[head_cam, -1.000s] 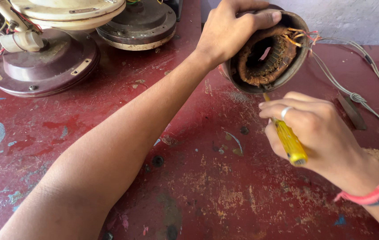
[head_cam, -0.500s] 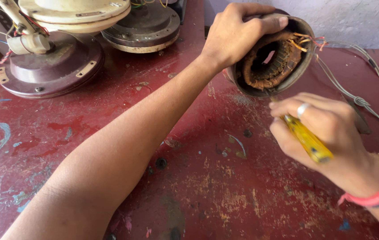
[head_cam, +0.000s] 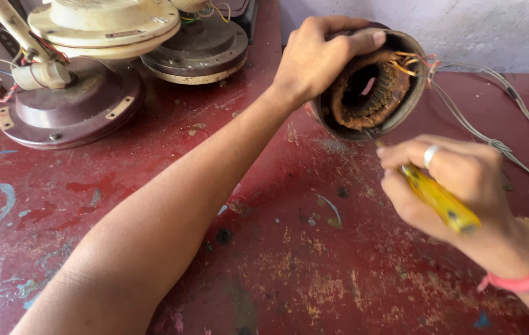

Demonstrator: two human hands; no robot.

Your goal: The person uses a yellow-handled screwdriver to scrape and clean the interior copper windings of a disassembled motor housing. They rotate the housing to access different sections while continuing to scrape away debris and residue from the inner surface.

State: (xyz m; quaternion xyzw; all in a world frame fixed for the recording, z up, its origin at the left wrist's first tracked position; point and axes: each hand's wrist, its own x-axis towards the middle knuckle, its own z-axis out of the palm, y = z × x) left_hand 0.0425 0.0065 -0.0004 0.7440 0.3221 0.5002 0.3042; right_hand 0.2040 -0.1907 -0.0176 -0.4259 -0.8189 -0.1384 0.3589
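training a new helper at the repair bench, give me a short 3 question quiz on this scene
1. True or false: the left hand holds the motor housing tilted on its edge on the red table.
2. Which tool is in the right hand's grip?
A. pliers
B. a screwdriver with a yellow handle
C. a hammer
3. Fill in: the grey wires trail from the housing toward the ____ side of the picture.

Key
1. True
2. B; its tip points at the lower rim of the housing, below the copper winding.
3. right
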